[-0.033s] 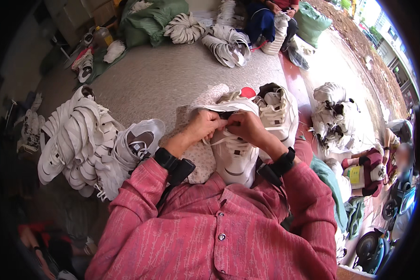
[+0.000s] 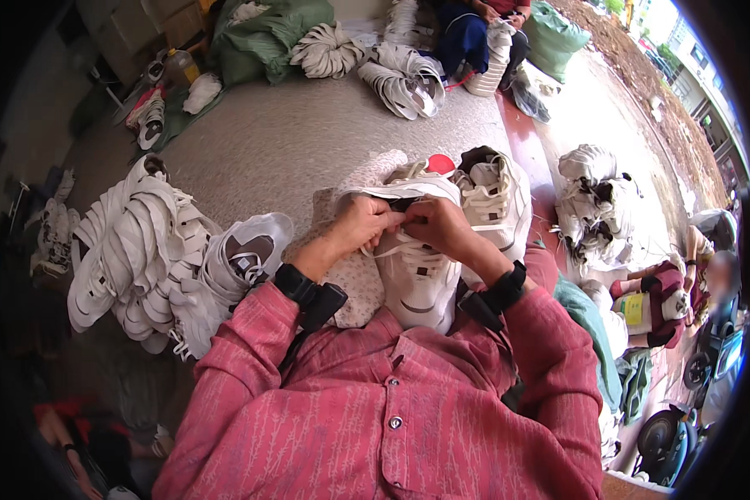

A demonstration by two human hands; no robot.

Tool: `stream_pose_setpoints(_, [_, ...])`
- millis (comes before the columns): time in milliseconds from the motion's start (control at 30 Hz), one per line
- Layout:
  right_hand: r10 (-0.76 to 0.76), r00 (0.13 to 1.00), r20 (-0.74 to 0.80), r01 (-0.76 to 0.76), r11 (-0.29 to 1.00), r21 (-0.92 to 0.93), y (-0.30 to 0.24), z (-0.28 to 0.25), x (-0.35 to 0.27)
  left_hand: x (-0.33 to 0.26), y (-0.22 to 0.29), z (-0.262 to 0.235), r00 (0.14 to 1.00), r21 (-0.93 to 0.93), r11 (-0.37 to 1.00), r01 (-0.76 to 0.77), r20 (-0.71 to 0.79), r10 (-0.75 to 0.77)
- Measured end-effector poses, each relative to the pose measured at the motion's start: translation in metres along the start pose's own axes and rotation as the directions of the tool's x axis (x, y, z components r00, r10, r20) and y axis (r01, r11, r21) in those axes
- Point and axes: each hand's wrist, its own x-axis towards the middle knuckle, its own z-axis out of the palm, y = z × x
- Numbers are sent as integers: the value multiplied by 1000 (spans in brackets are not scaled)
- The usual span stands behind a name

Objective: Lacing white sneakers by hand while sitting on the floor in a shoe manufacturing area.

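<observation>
A white shoe upper with pale laces lies across my lap, toe toward me. My left hand and my right hand meet over its dark inner opening, fingers closed and fingertips almost touching. Both grip the upper's material there; whether a lace is also pinched is hidden. A second laced white shoe upper rests just right of my right hand. Beneath the first upper is a flower-patterned cloth. A red round thing shows just beyond my hands.
Stacked white uppers sit at my left, with a single upper beside them. Another pile stands at the right. Farther off are bundled uppers, a green sack and a seated person. Scooters stand lower right.
</observation>
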Motion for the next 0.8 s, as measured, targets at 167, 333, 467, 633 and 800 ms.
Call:
stream_pose_setpoints(167, [-153,988,-8,152,986,-76,7,-12,1,-22,16,8,928,261,920,-291,-156,338])
stream_pose_setpoints(333, [-103,985,141,134,964,-231,6,-23,4,-56,25,17,777,769,467,-437,61,626])
stream_pose_setpoints(467, [-125,984,127,150,966,-210,3,-19,10,-49,-1,13,815,660,586,-470,70,575])
stream_pose_setpoints(633, [-96,979,179,159,908,-387,3,-36,3,-41,32,-4,804,474,662,-580,203,559])
stream_pose_setpoints(800, [-37,990,136,110,809,-577,-3,-74,-22,-27,60,-13,903,227,899,-376,309,299])
